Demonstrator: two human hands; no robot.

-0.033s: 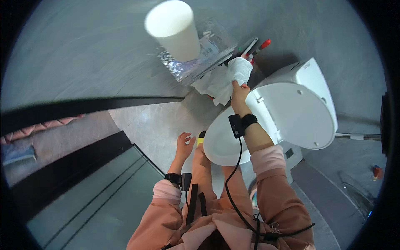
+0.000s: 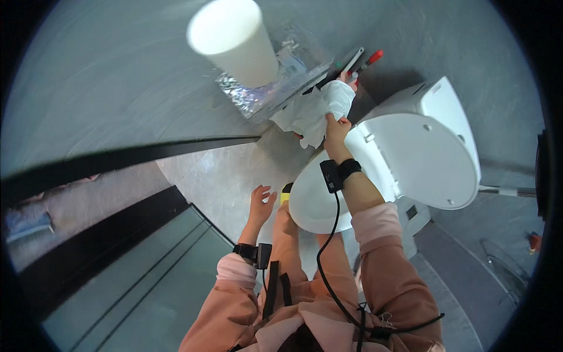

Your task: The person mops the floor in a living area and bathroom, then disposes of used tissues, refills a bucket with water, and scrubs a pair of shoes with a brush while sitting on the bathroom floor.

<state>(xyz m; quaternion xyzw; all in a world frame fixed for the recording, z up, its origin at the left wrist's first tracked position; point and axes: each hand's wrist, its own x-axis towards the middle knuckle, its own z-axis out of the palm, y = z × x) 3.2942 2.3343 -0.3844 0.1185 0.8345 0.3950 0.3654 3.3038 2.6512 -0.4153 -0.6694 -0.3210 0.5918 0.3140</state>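
At the near edge of a thin white plastic bag (image 2: 311, 114), my right hand (image 2: 337, 134) is closed, with its fingertips pinching the bag. The bag is crumpled and spreads out to the left of the hand, between a clear box and the toilet. What lies under it is mostly hidden. My left hand (image 2: 261, 203) is held over the floor with its fingers loosely bent and apart, and nothing in it. It is left of the toilet bowl (image 2: 304, 202), whose white lid (image 2: 431, 158) stands raised.
A tall white cylinder (image 2: 249, 53) rises beside a clear box (image 2: 258, 108) at the far side. Brush-like tools with a red handle (image 2: 374, 57) and a white handle (image 2: 353, 58) lean behind the bag. A glass door (image 2: 146, 276) with a dark frame is at left.
The whole view has shifted slightly. My right hand keeps its grip on the bag, whose folds have settled a little, and a pinkish shape shows more by the tool handles.
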